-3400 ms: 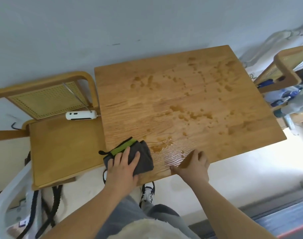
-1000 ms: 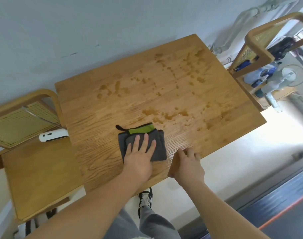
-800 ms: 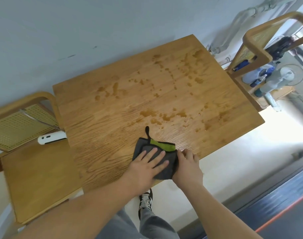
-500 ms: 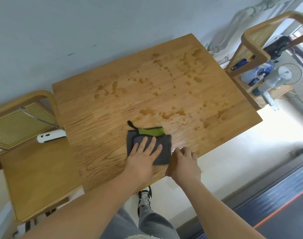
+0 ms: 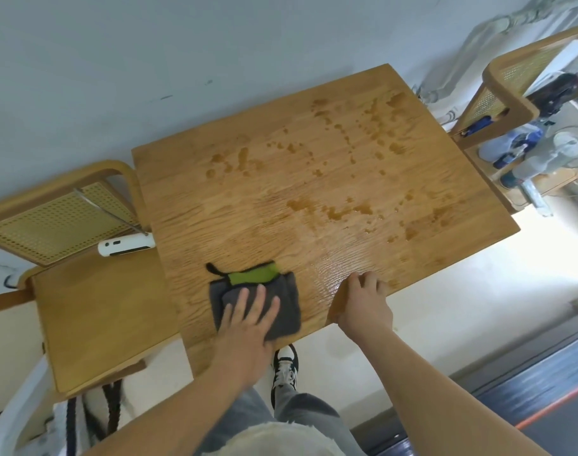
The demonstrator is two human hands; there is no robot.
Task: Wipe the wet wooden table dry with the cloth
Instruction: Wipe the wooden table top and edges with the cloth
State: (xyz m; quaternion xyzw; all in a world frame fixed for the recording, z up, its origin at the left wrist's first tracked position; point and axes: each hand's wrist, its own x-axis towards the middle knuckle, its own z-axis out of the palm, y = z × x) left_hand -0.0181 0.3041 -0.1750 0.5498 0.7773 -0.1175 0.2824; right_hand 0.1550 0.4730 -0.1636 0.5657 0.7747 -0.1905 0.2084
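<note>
Now, left hand (image 5: pixel 248 320) flat atop cloth (image 5: pixel 289 307); grip of right hand (image 5: pixel 363 304) around wet table (image 5: pixel 235 205) edge.

We find the scene brightly and evenly lit by daylight, with only soft shadows. The floor (image 5: pixel 462 291) past the near right edge of the table (image 5: pixel 248 205) is blown out almost to white, and a glossy sheen lies on the wet wood by that edge. We note wide-angle bending of straight lines toward the borders, and the chair (image 5: pixel 511 77) at far right is soft and smeared.
</note>
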